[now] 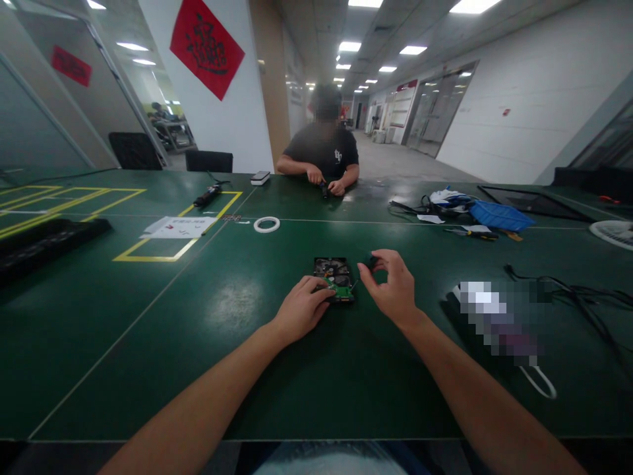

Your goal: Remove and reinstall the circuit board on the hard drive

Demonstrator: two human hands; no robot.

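A small black hard drive with a green circuit board lies on the green table in front of me. My left hand rests on its near left corner, fingers curled onto the board. My right hand hovers just right of the drive, fingertips pinched on a small dark piece that is too small to name.
A person in a dark shirt sits across the table handling something. A white tape ring, a paper sheet, a blue tray with tools, cables and a black tray lie around.
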